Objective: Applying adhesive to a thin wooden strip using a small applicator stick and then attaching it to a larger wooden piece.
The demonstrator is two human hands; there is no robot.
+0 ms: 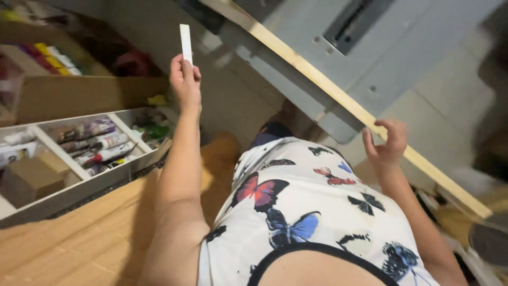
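Note:
My left hand (185, 79) is raised and pinches a short, flat white strip (186, 42) that stands upright between its fingers. My right hand (386, 143) holds a long, pale wooden strip (317, 77) near its lower part, fingers curled around its edge. The wooden strip runs diagonally from the upper middle to the right edge, lying across a grey metal saw table (317, 47). My white top with butterfly prints (301, 206) fills the lower middle.
A grey divided tray (79, 185) at the left holds several tubes (100, 145) and a small cardboard box (29, 177). Brown cardboard (79, 233) lies below it. A cardboard wall (79, 95) stands behind the tray. A dark slot (354, 21) cuts the saw table.

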